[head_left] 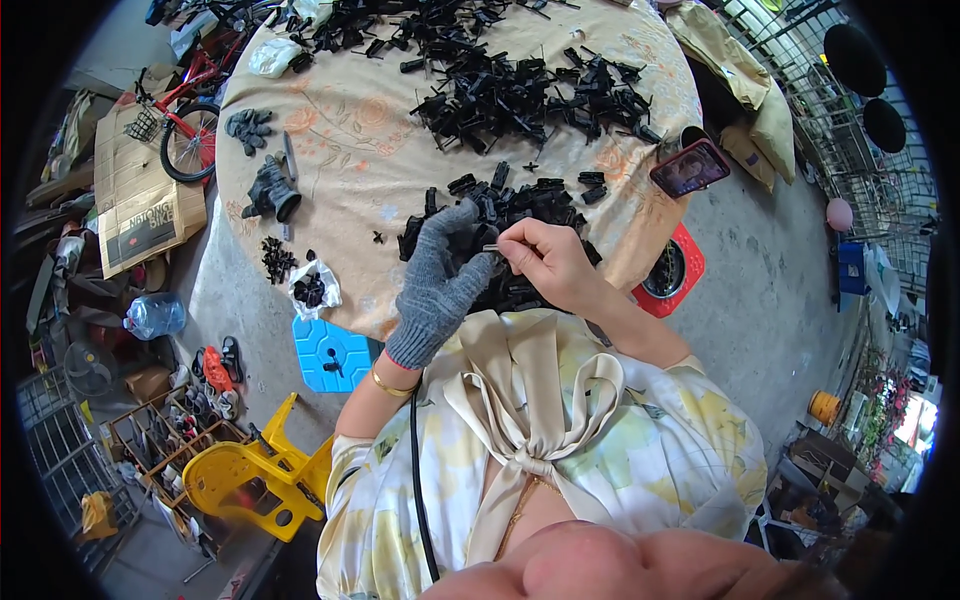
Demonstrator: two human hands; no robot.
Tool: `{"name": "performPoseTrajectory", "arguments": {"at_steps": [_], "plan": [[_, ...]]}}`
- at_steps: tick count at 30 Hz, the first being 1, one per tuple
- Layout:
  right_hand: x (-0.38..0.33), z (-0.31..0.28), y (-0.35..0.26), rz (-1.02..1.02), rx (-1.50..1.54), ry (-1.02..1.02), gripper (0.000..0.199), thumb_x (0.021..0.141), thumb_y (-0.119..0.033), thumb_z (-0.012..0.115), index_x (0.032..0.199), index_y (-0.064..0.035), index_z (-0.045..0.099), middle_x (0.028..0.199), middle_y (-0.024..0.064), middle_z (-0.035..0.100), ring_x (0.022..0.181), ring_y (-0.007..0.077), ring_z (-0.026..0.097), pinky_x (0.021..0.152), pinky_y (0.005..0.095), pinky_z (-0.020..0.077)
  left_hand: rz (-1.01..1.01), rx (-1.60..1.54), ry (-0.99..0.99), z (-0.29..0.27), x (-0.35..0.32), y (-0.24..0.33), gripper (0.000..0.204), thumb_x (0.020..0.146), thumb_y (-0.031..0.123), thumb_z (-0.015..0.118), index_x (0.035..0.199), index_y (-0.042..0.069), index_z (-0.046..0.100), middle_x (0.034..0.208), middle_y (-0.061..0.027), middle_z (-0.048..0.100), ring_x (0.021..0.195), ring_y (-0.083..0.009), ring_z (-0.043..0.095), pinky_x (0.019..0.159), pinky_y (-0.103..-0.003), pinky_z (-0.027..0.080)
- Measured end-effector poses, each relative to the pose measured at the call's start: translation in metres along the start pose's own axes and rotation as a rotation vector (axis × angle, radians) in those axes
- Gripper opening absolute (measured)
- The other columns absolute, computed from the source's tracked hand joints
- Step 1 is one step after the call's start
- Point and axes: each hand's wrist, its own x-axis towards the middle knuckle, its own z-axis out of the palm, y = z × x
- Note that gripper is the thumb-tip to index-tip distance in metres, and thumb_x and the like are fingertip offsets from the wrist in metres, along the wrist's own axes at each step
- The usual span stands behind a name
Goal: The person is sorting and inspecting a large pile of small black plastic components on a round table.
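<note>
My left hand, in a grey knitted glove, is curled over a pile of black plastic parts at the table's near edge. A dark part, mostly hidden, sits between its thumb and fingers. My bare right hand comes in from the right, with thumb and forefinger pinched on a small metallic-looking piece. The tip of that piece meets the gloved fingers. Its full shape is too small to make out.
A larger heap of black parts covers the far side of the clothed table. Grey gloves and a white bag of small black bits lie left. A phone stands right. Blue and red stools flank the table.
</note>
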Motion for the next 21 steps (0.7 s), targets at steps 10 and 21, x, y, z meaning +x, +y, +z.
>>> {"name": "performPoseTrajectory", "arguments": {"at_steps": [10,21], "plan": [[0.008,0.007,0.008,0.139,0.161,-0.046,0.01,0.085,-0.007,0.053,0.082,0.0014,0.059,0.065,0.0002,0.056,0.059,0.0054,0.051,0.054,0.02,0.0414,0.41,0.495,0.024,-0.002,0.002,-0.005,0.026,0.074,0.0,0.066,0.099,0.001,0.058,0.098,-0.0106,0.06,0.09,-0.0196,0.058,0.079,-0.029,0.047],[0.073,-0.055,0.081,0.104,-0.533,0.14,0.034,0.072,-0.032,0.066,0.082,0.0004,0.064,0.075,0.0124,0.064,0.07,0.0218,0.062,0.064,0.0326,0.0478,0.38,0.714,0.042,-0.022,0.018,-0.04,0.029,0.07,-0.003,0.063,0.098,0.004,0.058,0.095,-0.0122,0.061,0.092,-0.0275,0.058,0.08,-0.033,0.047]]}}
